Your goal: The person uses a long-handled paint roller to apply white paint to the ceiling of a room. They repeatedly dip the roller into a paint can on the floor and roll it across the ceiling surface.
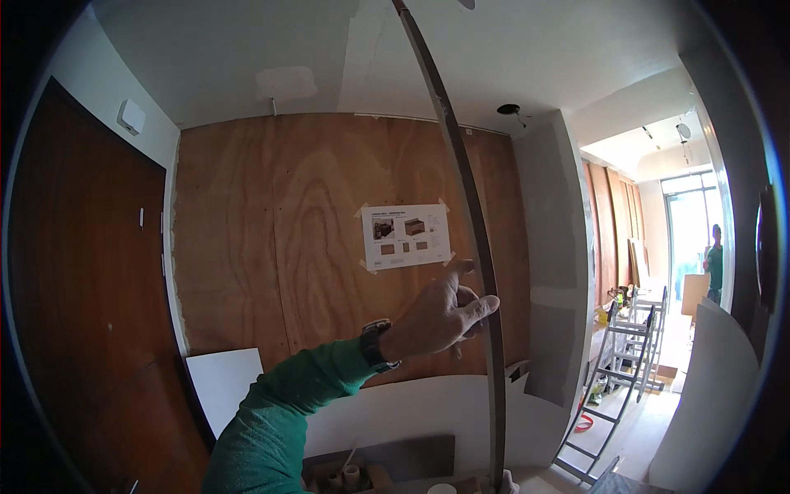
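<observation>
"So, where is our long dark strip (480,235)?"

"It stands up in front of us, a bit tilted. It runs from twelve o'clock, where our view cuts it off, down to five o'clock. The wood wall (321,247) is behind it, with a paper sheet (424,247) taped up near the middle of the clock."

"Do we grip it?"

"Our left hand (444,317) is toward five o'clock, close to the middle. The thumb lies over the strip and the fingers bend beside it, but we can't tell if they squeeze. Just a bit of what looks like our right hand (508,482) shows by the low end. We can't tell its grip either."

"Which step are we on?"

"We think it's the steadying step, with the strip stood up tall."

"What does our next move need?"

"We guess a snug hold and small, slow pushes, so the top doesn't swing. The ladder (601,414) at four o'clock and the door (90,288) at nine are well apart from us."
</observation>
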`<action>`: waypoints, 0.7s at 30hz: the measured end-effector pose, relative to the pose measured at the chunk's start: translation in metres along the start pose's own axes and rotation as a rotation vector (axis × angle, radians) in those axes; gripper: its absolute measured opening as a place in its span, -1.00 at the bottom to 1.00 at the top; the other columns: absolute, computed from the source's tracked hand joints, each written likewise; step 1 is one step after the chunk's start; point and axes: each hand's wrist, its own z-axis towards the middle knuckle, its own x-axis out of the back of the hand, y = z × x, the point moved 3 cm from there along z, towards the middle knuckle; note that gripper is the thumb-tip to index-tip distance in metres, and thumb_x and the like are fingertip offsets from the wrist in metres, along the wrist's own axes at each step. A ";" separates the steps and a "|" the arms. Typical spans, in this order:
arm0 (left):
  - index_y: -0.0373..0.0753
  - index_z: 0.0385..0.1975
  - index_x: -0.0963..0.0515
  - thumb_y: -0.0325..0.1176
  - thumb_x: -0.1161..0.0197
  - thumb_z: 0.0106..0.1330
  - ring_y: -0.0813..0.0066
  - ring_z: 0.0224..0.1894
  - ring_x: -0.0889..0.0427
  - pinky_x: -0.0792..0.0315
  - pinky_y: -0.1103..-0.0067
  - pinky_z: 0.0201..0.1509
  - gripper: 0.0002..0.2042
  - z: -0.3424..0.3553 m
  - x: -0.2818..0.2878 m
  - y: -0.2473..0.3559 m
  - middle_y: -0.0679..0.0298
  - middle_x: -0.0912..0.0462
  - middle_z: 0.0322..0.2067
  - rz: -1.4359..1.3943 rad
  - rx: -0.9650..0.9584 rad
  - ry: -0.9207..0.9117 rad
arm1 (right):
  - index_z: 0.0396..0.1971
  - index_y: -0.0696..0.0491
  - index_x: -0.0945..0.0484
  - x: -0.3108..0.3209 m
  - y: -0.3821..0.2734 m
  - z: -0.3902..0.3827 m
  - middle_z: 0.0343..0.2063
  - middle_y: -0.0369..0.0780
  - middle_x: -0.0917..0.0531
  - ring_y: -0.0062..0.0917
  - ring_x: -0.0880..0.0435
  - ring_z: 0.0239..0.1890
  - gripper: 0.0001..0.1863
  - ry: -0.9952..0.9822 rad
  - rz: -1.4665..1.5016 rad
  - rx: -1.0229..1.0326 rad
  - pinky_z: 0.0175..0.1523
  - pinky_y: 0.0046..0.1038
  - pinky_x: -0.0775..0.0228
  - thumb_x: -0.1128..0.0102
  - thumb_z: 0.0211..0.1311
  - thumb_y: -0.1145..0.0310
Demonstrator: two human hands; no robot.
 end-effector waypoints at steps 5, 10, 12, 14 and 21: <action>-0.44 0.37 -0.15 -0.30 -0.26 0.47 0.49 -0.40 -0.73 -0.66 0.56 -0.31 -0.39 0.007 0.021 -0.027 0.10 -0.74 -0.38 -0.086 0.062 0.083 | -0.06 0.03 -0.52 -0.018 -0.006 0.006 -0.54 -0.02 -0.58 -0.23 -0.54 -0.57 -0.80 0.012 0.001 -0.015 -0.42 -0.19 -0.42 -0.17 0.36 0.40; -0.42 0.34 -0.24 -0.28 -0.25 0.48 0.51 -0.41 -0.73 -0.66 0.56 -0.33 -0.44 0.014 0.047 -0.042 0.17 -0.71 -0.39 -0.127 0.072 0.123 | -0.05 0.03 -0.52 -0.035 -0.032 0.022 -0.55 -0.04 -0.58 -0.27 -0.56 -0.56 -0.80 -0.034 0.016 -0.068 -0.42 -0.22 -0.43 -0.20 0.41 0.32; -0.41 0.34 -0.26 -0.27 -0.23 0.49 0.53 -0.40 -0.73 -0.67 0.58 -0.33 -0.46 0.016 0.054 -0.056 0.19 -0.70 -0.36 -0.135 0.054 0.141 | -0.06 0.04 -0.51 -0.045 -0.038 0.030 -0.56 -0.05 -0.58 -0.29 -0.57 -0.56 -0.80 -0.024 0.026 -0.065 -0.43 -0.23 -0.43 -0.21 0.42 0.30; -0.40 0.34 -0.28 -0.26 -0.21 0.50 0.54 -0.40 -0.73 -0.68 0.60 -0.34 -0.48 0.021 0.063 -0.084 0.22 -0.69 -0.32 -0.156 0.041 0.183 | -0.06 0.03 -0.51 -0.057 -0.047 0.040 -0.57 -0.06 -0.57 -0.31 -0.56 -0.57 -0.81 -0.061 0.035 -0.140 -0.44 -0.25 -0.43 -0.20 0.43 0.31; -0.38 0.11 -0.40 -0.27 -0.11 0.55 0.52 -0.36 -0.75 -0.71 0.56 -0.35 -0.68 0.006 0.068 -0.148 0.23 -0.67 -0.28 -0.158 0.069 0.158 | -0.16 0.12 -0.52 -0.106 -0.038 0.081 -0.64 -0.24 -0.55 -0.57 -0.54 -0.64 -0.82 -0.054 -0.043 0.013 -0.50 -0.42 -0.38 -0.20 0.39 0.34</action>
